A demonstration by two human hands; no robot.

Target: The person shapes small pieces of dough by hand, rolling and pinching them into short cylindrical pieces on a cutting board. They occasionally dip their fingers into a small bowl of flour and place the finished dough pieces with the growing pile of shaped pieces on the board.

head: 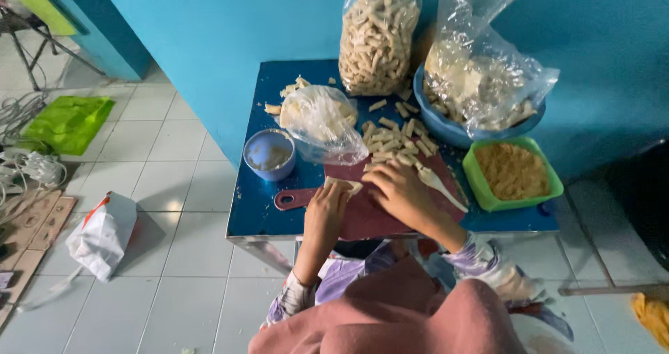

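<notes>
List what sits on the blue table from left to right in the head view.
Small blue bowl → clear bag of wrappers → pile of rolled snacks → white spoon → green tub of filling.

Table top (279, 208): glossy blue painted surface, worn at edges; cutting board (376, 214): matt dark red plastic. Bags (327, 117): thin clear crinkled plastic film, shiny; bowls, blue (268, 155) and green (481, 187): smooth plastic. Floor tiles (167, 187): pale glazed ceramic; pastry piece (343, 185) under both hands: pale, matt, doughy.

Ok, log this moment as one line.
left hand: on pale wrapper | right hand: on wrapper, white spoon beside | surface: red cutting board | near: rolled pieces
</notes>
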